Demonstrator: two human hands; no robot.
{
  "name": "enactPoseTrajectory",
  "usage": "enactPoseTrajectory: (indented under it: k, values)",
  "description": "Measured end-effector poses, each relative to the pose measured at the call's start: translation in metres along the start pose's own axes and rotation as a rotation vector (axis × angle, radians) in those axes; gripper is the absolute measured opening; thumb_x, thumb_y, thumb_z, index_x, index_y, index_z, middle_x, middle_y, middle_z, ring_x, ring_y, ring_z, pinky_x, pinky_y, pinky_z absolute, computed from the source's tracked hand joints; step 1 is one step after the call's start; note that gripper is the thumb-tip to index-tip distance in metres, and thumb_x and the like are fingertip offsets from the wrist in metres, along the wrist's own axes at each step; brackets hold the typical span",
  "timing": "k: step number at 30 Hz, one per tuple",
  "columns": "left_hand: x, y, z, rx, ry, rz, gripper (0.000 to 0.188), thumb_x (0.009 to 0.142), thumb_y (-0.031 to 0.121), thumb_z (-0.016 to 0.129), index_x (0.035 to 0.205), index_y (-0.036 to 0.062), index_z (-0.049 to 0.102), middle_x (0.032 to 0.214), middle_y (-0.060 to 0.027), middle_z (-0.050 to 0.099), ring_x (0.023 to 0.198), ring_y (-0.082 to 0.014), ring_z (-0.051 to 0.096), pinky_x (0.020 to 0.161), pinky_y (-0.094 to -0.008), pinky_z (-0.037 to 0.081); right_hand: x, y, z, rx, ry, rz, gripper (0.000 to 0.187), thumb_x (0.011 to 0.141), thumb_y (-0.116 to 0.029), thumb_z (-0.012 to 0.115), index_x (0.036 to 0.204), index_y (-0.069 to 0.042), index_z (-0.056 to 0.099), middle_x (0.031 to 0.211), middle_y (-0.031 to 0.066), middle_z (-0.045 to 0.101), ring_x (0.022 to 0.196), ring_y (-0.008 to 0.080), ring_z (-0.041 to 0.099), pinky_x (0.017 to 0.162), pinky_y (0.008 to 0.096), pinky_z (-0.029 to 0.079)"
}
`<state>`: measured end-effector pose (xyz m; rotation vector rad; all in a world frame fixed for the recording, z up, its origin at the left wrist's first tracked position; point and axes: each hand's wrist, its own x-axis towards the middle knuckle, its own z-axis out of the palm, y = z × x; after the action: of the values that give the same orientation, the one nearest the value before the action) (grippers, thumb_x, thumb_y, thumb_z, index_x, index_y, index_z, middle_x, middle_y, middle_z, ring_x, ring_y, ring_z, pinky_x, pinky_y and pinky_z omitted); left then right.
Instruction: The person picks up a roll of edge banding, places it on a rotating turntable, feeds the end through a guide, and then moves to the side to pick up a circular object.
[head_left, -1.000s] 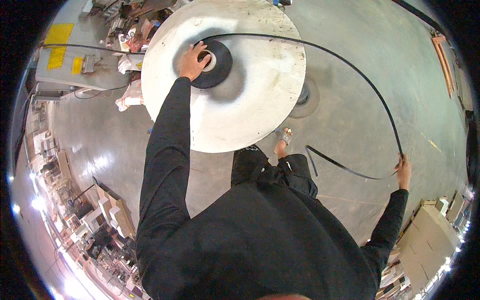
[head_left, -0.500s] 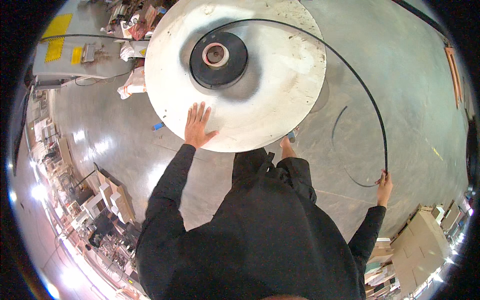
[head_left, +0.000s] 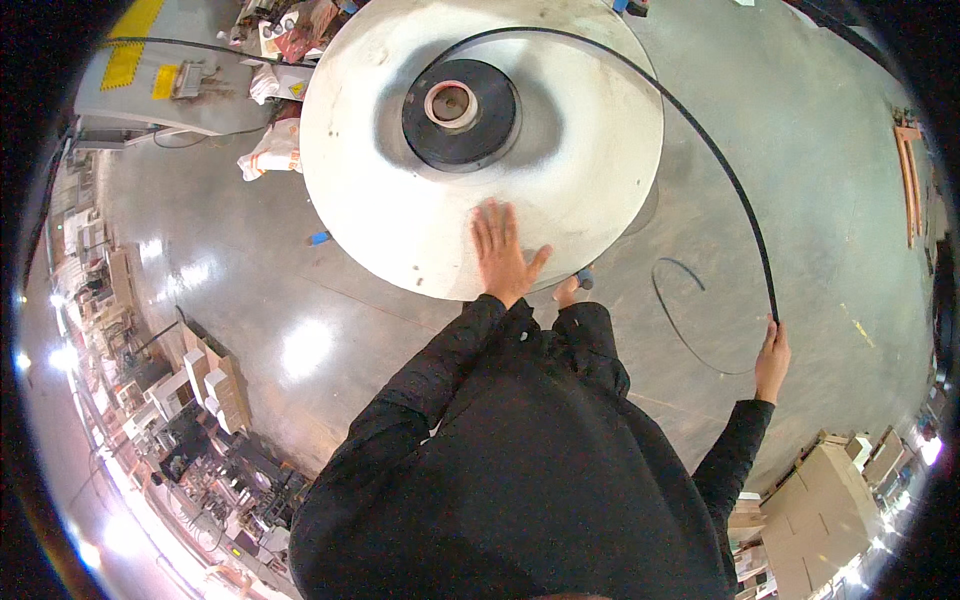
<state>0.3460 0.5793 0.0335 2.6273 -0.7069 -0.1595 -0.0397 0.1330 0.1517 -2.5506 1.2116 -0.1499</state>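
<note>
A large white round disc [head_left: 370, 215] lies in front of me, with a black core [head_left: 425, 145] and a pale ring [head_left: 453, 105] at its middle. My left hand [head_left: 507, 258] rests flat on the disc's near part, fingers spread. From the core a black cable [head_left: 720, 155] arcs over the disc's far side and down to the right. My right hand [head_left: 771, 362] is closed round this cable, out to the right of the disc. Past that hand, the cable's thin-looking free end [head_left: 682, 263] curls back above the floor.
A grey surface with yellow markings [head_left: 120, 60] stands at the far left, beside a white sack [head_left: 275, 150]. Boxes and boards [head_left: 215, 385] are at the lower left. A large cardboard box [head_left: 820, 510] stands at the lower right. An orange frame [head_left: 907, 185] is at the right edge.
My left hand has moved right along the disc's near part, and the disc's marks have shifted with a turn. My right hand still grips the cable; its loose end has swung.
</note>
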Motion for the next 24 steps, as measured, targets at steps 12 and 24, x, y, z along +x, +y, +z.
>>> enactPoseTrajectory:
  k: [12,24]
  values:
    - [-0.011,-0.097,-0.036,0.139,-0.122,0.260,0.100,0.104,0.074,0.051,0.176,0.0100,0.024,0.184,-0.0207,0.013,0.169,-0.0464,0.006,0.135,-0.0622,0.008,0.098,-0.118,0.022,-0.057,-0.135,-0.031,0.046,0.119,-0.045,0.045,0.141,-0.010,0.067,0.090,0.0193,0.074,0.083,0.0401,0.073,0.071,0.0482,0.055]
    - [0.043,0.008,-0.009,-0.354,-0.193,0.366,0.085,0.101,0.052,0.070,0.166,0.0044,0.043,0.173,-0.0168,0.044,0.166,-0.0394,0.028,0.136,-0.0585,0.016,0.137,-0.186,0.075,0.058,-0.117,-0.249,0.028,0.119,-0.029,0.047,0.131,-0.005,0.057,0.091,0.0257,0.074,0.085,0.0493,0.072,0.071,0.0566,0.055]
